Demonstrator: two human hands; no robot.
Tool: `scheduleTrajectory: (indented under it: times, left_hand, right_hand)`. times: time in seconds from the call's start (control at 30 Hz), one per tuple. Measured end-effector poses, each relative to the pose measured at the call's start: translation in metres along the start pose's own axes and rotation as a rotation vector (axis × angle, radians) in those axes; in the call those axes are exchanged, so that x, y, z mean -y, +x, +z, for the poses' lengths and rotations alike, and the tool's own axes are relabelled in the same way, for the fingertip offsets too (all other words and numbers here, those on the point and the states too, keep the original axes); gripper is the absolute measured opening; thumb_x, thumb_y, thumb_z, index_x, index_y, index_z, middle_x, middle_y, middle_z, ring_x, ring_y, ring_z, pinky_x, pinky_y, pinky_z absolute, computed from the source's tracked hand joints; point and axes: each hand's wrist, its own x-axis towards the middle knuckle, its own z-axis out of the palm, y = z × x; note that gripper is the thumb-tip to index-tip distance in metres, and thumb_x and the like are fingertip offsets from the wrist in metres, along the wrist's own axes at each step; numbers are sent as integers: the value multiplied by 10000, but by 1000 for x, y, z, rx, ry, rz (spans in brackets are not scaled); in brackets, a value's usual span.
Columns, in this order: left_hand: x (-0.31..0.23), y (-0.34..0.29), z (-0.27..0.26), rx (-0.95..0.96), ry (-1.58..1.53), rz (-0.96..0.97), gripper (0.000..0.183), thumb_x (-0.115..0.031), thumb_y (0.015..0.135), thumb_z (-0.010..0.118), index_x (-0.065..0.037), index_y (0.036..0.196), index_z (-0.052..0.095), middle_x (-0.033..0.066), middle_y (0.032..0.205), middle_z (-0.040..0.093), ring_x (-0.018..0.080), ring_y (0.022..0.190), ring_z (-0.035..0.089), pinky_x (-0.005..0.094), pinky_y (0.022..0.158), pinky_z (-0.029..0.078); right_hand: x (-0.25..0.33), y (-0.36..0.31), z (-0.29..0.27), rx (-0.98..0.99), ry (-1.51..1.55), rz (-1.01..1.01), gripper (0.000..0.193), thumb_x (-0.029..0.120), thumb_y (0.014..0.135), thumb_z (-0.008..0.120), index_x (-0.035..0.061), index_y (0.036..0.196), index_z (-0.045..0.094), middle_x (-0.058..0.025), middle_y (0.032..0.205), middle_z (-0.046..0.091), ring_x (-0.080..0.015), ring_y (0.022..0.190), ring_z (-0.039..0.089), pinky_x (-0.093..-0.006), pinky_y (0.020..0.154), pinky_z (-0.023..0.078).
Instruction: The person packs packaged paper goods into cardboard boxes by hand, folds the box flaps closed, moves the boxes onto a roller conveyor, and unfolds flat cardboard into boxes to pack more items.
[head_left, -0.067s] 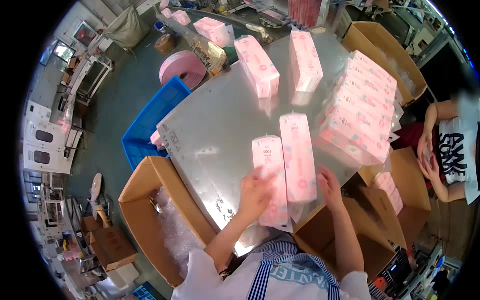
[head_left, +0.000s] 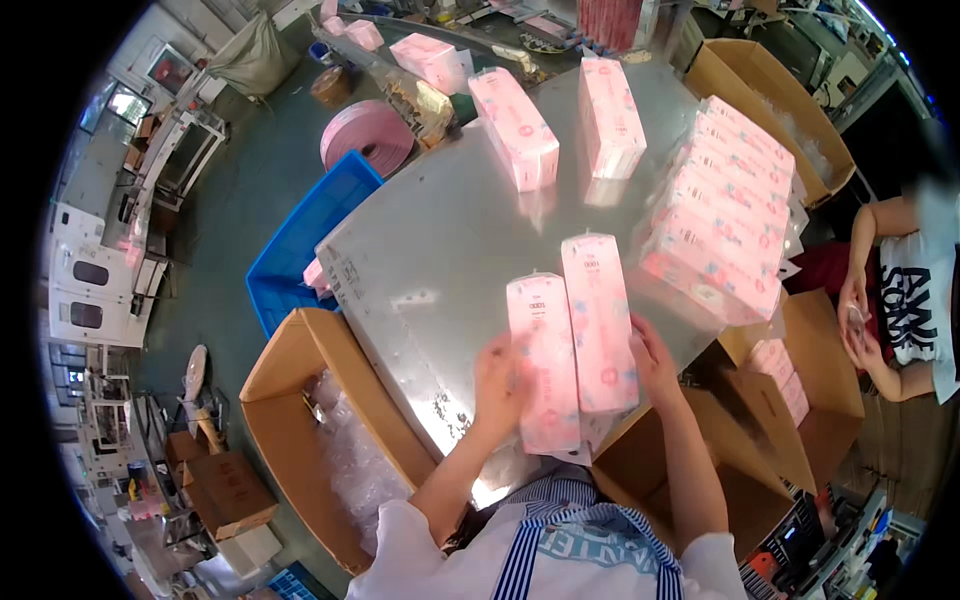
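Two long pink tissue packs lie side by side at the near edge of the metal table, the left pack [head_left: 545, 370] slightly nearer me than the right pack [head_left: 600, 320]. Against the left pack's outer side is my left hand [head_left: 500, 385], its fingers curved and a little blurred. My right hand [head_left: 655, 368] is closed along the right pack's outer side, some fingers hidden. Between them my hands hold the pair. To the right, several similar packs stand in a wrapped row [head_left: 720, 215]. Two single packs, one left [head_left: 512, 130] and one right [head_left: 610, 120], stand farther back.
An open carton [head_left: 285, 400] with clear plastic bags stands at my left, beyond it a blue crate [head_left: 300, 235]. More open cartons [head_left: 725, 470] sit at my right. A co-worker [head_left: 905, 300] is at far right. Packs [head_left: 430, 60] sit on a conveyor at the back.
My left hand has shifted from over the left pack to its outer side. My right hand has come in against the right pack.
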Motion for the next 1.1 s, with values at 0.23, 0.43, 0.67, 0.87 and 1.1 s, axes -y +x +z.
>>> scheduleTrajectory:
  times: [0.23,0.43,0.67,0.87,1.1]
  left_hand:
    - [6,-22,3,267,-584,-602,626,-321,861,602,-75,1372,336,114,1200,522,185,1086,506,309,801,468]
    - [-79,-23,-27,731,-532,-568,679,-508,855,525,-70,1348,365,105,1140,572,153,880,620,255,619,529]
    - [-120,-31,124,1523,-320,-591,795,-538,803,578,-56,1366,288,191,1145,501,262,831,624,346,608,553]
    - [-39,-99,223,1183,399,306,1018,-412,681,711,56,1380,137,411,1369,91,434,974,571,439,850,481]
    - [32,-127,291,981,947,468,588,-235,844,479,7,1352,307,288,1375,297,378,1039,550,410,783,496]
  right_hand:
    - [20,-25,3,202,104,222,621,204,873,574,12,1385,281,-133,1265,485,-188,1128,473,-318,954,381]
    - [122,-142,-82,343,-177,330,571,290,833,618,37,1308,426,-67,996,611,-131,839,587,-251,695,484]
    - [-11,-250,-182,49,181,689,485,423,848,573,25,1124,568,-56,963,635,-142,800,610,-247,633,498]
    - [-137,-251,-135,-143,366,339,945,152,662,765,78,1415,198,-96,1310,417,-218,1203,399,-350,1011,338]
    - [-237,-221,-98,-359,349,444,859,-18,700,649,71,1413,179,-112,1348,369,-253,1221,386,-358,1015,336]
